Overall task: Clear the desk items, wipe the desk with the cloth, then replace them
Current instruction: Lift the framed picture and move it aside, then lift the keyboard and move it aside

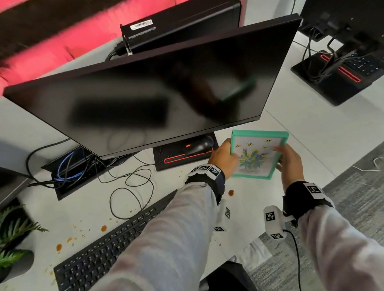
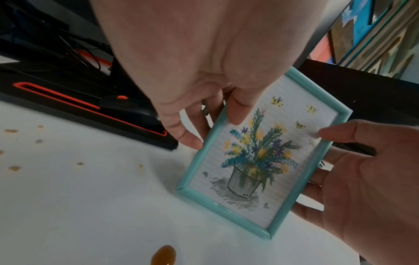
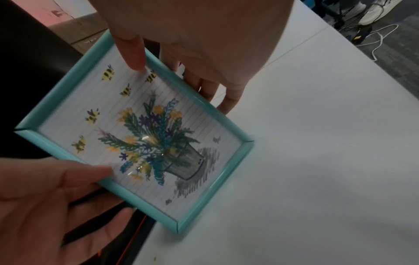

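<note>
head view: the left hand (image 1: 224, 157) and right hand (image 1: 288, 160) clamp the picture frame (image 1: 257, 154) by its long sides, right of the monitor base (image 1: 185, 154); open desk (image 1: 287, 119) lies right. left wrist view: its near edge looks set on the desk beside a brown spill (image 2: 163, 255). right wrist view: thumbs pinch the glass.

Your white desk (image 1: 287, 124) carries 1 monitor (image 1: 155, 91) as its landmark. In front of it lies a black keyboard (image 1: 107, 250) among brown spills (image 1: 58, 247); a mouse (image 1: 198, 144) rests on the monitor's base (image 1: 164, 161); a potted plant (image 1: 0, 246) stands left.
</note>
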